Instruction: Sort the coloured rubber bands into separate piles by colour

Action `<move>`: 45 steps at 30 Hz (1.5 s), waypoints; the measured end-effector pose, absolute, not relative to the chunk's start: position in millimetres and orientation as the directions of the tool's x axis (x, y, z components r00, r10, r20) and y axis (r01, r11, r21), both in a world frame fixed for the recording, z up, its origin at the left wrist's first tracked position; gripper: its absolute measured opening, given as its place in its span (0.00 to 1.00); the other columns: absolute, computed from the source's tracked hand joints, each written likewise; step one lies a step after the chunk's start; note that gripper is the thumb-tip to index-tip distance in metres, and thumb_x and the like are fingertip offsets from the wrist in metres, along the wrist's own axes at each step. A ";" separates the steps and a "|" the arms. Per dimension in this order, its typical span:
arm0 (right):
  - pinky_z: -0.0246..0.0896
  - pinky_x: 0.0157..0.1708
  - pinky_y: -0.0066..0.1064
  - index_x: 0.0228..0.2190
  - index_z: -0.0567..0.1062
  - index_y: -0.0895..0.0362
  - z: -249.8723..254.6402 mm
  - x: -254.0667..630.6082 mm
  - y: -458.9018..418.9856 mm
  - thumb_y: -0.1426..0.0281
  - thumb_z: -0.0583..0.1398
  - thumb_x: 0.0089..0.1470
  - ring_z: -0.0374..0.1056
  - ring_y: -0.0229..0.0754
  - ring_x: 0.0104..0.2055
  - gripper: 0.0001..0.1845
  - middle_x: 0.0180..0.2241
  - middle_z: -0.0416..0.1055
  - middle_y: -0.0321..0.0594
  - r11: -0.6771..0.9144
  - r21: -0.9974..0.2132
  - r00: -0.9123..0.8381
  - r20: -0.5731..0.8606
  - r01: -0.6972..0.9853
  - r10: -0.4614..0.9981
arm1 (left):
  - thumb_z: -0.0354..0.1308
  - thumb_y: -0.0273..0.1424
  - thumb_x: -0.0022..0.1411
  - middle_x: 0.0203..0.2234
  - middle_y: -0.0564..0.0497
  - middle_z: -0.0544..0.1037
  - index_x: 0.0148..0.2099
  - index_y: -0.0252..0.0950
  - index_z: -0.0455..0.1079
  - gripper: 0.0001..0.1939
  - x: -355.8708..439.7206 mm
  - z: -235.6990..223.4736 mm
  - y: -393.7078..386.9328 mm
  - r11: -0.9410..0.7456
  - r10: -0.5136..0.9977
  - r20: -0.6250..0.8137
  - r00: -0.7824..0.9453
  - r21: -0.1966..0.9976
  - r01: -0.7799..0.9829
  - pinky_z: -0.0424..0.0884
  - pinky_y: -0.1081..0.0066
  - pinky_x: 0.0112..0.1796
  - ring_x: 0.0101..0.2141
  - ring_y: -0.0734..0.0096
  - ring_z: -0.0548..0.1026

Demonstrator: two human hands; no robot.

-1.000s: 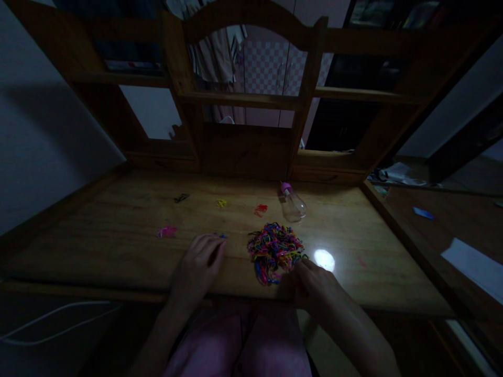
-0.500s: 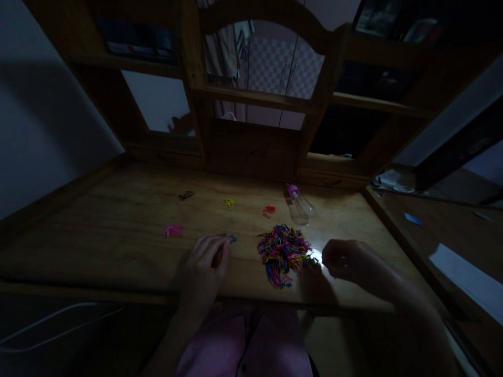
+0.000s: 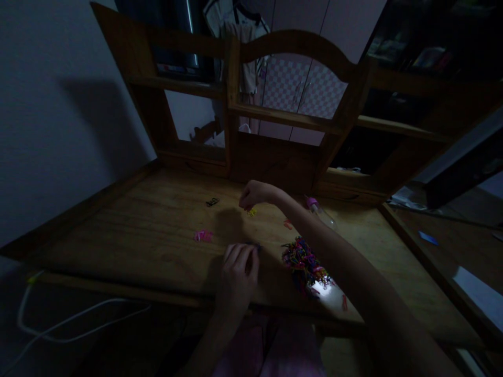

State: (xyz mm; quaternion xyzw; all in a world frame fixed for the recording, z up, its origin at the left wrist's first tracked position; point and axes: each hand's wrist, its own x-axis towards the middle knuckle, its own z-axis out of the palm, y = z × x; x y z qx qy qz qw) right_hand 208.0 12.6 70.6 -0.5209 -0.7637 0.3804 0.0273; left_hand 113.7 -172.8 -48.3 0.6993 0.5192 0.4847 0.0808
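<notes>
A heap of many-coloured rubber bands (image 3: 302,260) lies near the front of the wooden desk (image 3: 157,230). My right hand (image 3: 253,195) reaches far across the desk, fingers pinched together just above a small yellow bunch (image 3: 251,212); what it holds is too small to make out. My left hand (image 3: 239,272) rests on the desk with its fingers curled over a small blue bunch (image 3: 257,245). Small sorted bunches lie apart: black (image 3: 212,201), pink (image 3: 203,236) and red (image 3: 288,224).
A clear bulb-shaped bottle with a pink cap (image 3: 320,211) lies on its side behind the heap. A wooden hutch with shelves (image 3: 275,115) stands at the desk's back. A white cable (image 3: 78,324) hangs at the lower left. Papers (image 3: 477,285) lie on the right surface.
My right hand left the heap's right side and reached forward and left across the desk to the yellow bunch. The view swung to the left. My left hand stayed by the blue bunch.
</notes>
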 end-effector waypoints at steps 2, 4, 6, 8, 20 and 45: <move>0.66 0.31 0.21 0.29 0.80 0.67 64.0 178.5 24.4 0.77 0.65 0.47 0.72 0.36 0.30 0.05 0.24 0.77 0.39 0.159 -0.593 -0.436 -0.359 0.790 0.825 | 0.52 0.24 0.65 0.34 0.48 0.76 0.39 0.37 0.70 0.07 114.2 -48.9 -172.9 -0.440 0.808 0.590 -0.010 0.614 0.655 0.71 0.60 0.41 0.39 0.61 0.72; 0.66 0.30 0.22 0.29 0.79 0.67 61.4 158.8 30.6 0.74 0.67 0.49 0.71 0.35 0.29 0.07 0.24 0.76 0.39 0.155 -0.577 -0.421 -0.362 0.802 0.832 | 0.53 0.22 0.64 0.34 0.47 0.76 0.39 0.38 0.70 0.07 114.4 -48.9 -173.4 -0.423 0.818 0.575 -0.003 0.605 0.674 0.71 0.59 0.41 0.39 0.60 0.72; 0.67 0.30 0.23 0.32 0.77 0.67 62.5 147.7 32.1 0.69 0.65 0.55 0.70 0.33 0.28 0.10 0.27 0.75 0.38 0.156 -0.568 -0.415 -0.363 0.808 0.834 | 0.54 0.21 0.63 0.34 0.47 0.75 0.38 0.38 0.70 0.07 114.3 -49.0 -174.2 -0.403 0.831 0.556 0.006 0.595 0.696 0.71 0.58 0.41 0.40 0.58 0.71; 0.67 0.32 0.26 0.36 0.75 0.67 65.6 142.2 30.5 0.66 0.61 0.61 0.70 0.33 0.31 0.14 0.31 0.74 0.35 0.161 -0.565 -0.418 -0.363 0.810 0.832 | 0.55 0.21 0.63 0.34 0.46 0.75 0.38 0.39 0.69 0.07 114.1 -49.5 -175.0 -0.393 0.838 0.546 0.011 0.589 0.706 0.72 0.58 0.41 0.40 0.57 0.72; 0.71 0.36 0.30 0.41 0.73 0.64 83.5 160.4 19.2 0.66 0.60 0.62 0.72 0.37 0.36 0.13 0.37 0.74 0.38 0.140 -0.505 -0.395 -0.444 0.852 0.804 | 0.54 0.21 0.63 0.36 0.46 0.76 0.40 0.39 0.70 0.08 114.2 -53.0 -176.1 -0.414 0.829 0.557 0.036 0.570 0.710 0.71 0.54 0.43 0.42 0.55 0.71; 0.64 0.32 0.27 0.46 0.74 0.58 36.0 362.7 -23.7 0.65 0.68 0.47 0.73 0.42 0.36 0.24 0.43 0.76 0.45 0.207 -0.285 -0.271 -0.205 0.936 0.940 | 0.52 0.26 0.67 0.41 0.47 0.74 0.47 0.38 0.70 0.09 119.0 -46.4 -173.3 -0.390 0.830 0.555 -0.057 0.651 0.651 0.72 0.64 0.46 0.44 0.63 0.74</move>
